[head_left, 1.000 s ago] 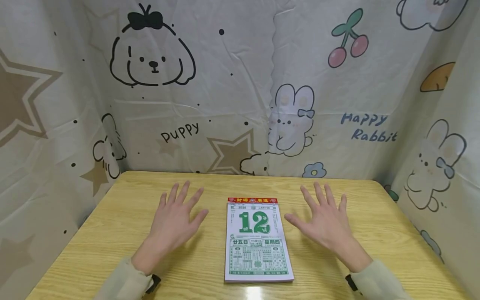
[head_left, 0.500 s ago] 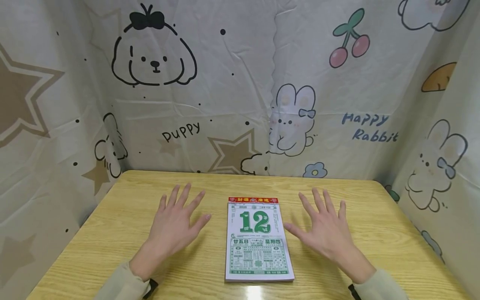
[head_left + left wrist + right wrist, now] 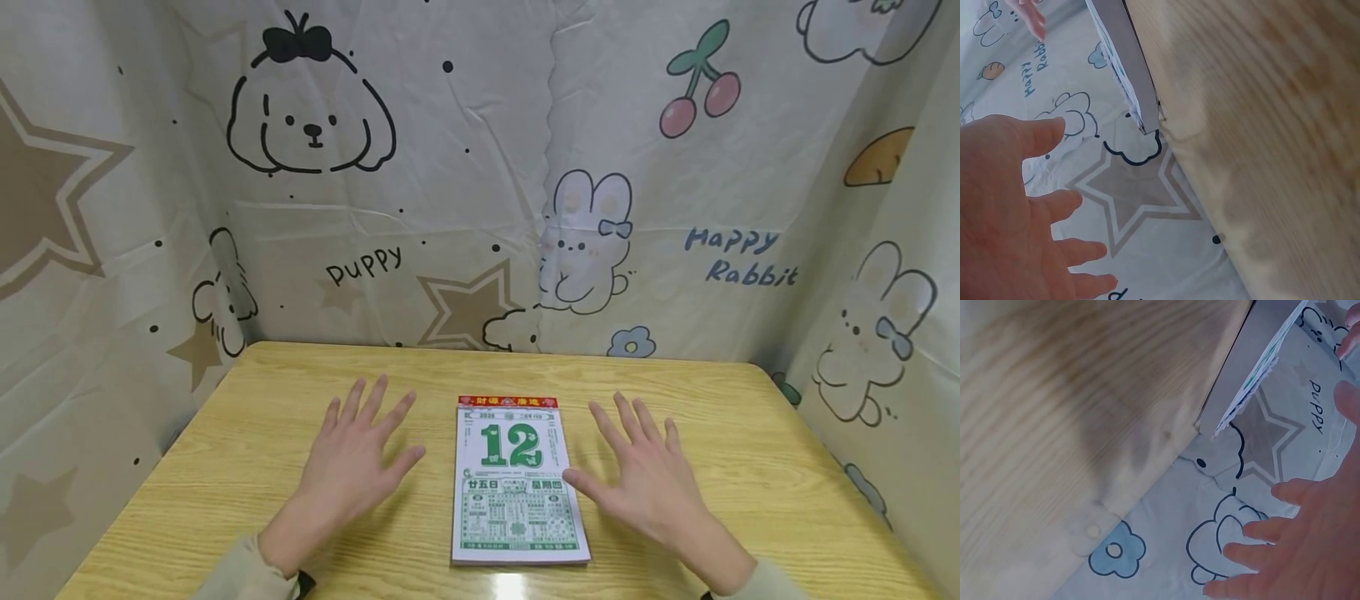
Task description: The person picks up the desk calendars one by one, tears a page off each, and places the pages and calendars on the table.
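A thick tear-off calendar pad (image 3: 517, 487) lies flat on the table, its red header strip at the far end and a large green 12 on the top sheet. To its left hovers my left hand (image 3: 351, 467), fingers spread and holding nothing. My right hand (image 3: 641, 479) is on the other side, also spread, its thumb tip close to the pad's right edge; whether it touches I cannot tell. Both wrist views show the pad's side edge, as in the left wrist view of the pad (image 3: 1127, 62), with the left hand (image 3: 1010, 206) apart from it.
The wooden table (image 3: 247, 433) carries the pad at its middle. A cream printed curtain (image 3: 465, 192) with puppies, rabbits and stars hangs behind the table's far edge and along both sides. Light reflects near the table's front.
My right hand has come down and slightly left, nearer the pad's edge. The left hand has shifted a little right and lower. The pad stays where it was on the table.
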Motion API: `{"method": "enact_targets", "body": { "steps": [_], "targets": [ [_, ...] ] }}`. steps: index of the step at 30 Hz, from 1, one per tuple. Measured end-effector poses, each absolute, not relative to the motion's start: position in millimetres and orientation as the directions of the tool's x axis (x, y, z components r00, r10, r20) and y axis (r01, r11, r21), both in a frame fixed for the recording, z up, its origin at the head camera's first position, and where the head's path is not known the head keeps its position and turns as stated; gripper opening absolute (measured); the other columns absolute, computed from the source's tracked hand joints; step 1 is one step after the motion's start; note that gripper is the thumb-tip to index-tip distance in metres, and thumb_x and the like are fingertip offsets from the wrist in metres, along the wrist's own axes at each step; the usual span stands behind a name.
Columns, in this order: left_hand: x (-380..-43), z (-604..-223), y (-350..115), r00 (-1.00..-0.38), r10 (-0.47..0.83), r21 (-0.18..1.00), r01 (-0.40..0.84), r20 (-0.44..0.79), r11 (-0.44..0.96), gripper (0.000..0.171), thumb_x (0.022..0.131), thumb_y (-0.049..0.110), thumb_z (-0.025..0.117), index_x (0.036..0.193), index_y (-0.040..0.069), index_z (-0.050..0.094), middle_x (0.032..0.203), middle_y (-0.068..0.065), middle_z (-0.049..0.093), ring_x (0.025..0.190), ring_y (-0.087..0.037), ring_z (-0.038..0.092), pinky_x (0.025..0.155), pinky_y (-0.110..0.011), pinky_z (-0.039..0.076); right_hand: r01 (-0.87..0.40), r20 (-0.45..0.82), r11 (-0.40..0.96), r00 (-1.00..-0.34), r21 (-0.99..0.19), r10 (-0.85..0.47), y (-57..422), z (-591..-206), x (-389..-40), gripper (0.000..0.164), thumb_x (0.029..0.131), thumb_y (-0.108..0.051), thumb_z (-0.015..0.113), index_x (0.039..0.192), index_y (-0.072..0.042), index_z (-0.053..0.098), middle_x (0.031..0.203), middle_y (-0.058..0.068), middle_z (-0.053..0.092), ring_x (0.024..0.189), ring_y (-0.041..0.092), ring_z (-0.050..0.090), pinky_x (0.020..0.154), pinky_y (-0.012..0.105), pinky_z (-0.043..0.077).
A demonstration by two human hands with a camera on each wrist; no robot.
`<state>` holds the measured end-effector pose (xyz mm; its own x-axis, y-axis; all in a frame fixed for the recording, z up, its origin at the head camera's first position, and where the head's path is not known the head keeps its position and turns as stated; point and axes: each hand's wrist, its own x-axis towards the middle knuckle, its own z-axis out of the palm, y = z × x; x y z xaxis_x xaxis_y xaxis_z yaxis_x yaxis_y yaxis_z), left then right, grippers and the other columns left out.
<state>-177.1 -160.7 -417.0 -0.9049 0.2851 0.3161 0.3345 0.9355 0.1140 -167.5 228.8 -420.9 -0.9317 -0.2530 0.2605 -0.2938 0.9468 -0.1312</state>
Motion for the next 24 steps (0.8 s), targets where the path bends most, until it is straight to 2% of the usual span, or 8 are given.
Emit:
{"method": "enact_targets", "body": {
  "steps": [5,14,20,24],
  "targets": [
    [-174,-418,-157,-0.899,0.298,0.115,0.349,0.320,0.930,0.074,0.098,0.061,0.064,0.160,0.024,0.049,0.169,-0.019,0.027,0.154,-0.049,0.023,0.122,-0.071,0.024,-0.313,0.241,0.937,-0.932,-0.155,-0.271,224,-420,-163,0.105,0.089,-0.085,0.054,0.165,-0.014,0.038,0.170,0.023,0.025,0.154,0.049,0.023,0.120,0.077,0.017],
    [-170,-422,-151,-0.899,0.301,0.147,0.360,0.318,0.921,0.076,0.096,0.060,0.069,0.159,0.023,0.050,0.166,-0.021,0.035,0.151,-0.050,0.031,0.120,-0.071,0.028,-0.351,0.248,0.919,-0.920,-0.182,-0.303,215,-419,-156,0.105,0.087,-0.084,0.058,0.164,-0.015,0.040,0.168,0.022,0.031,0.152,0.048,0.029,0.119,0.075,0.026],
    [-167,-422,-146,-0.907,0.301,0.250,0.377,0.294,0.892,0.077,0.095,0.053,0.075,0.160,0.020,0.049,0.164,-0.023,0.039,0.143,-0.051,0.043,0.117,-0.066,0.038,-0.387,0.261,0.901,-0.906,-0.194,-0.333,207,-420,-152,0.105,0.087,-0.083,0.060,0.165,-0.015,0.039,0.167,0.021,0.034,0.148,0.048,0.037,0.120,0.071,0.029],
    [-166,-421,-142,-0.919,0.285,0.335,0.368,0.272,0.867,0.077,0.094,0.043,0.080,0.160,0.019,0.049,0.160,-0.024,0.044,0.137,-0.049,0.051,0.106,-0.066,0.050,-0.404,0.261,0.892,-0.900,-0.203,-0.349,202,-421,-150,0.105,0.087,-0.082,0.061,0.165,-0.017,0.038,0.167,0.019,0.035,0.145,0.047,0.041,0.119,0.068,0.033]
  ]
}}
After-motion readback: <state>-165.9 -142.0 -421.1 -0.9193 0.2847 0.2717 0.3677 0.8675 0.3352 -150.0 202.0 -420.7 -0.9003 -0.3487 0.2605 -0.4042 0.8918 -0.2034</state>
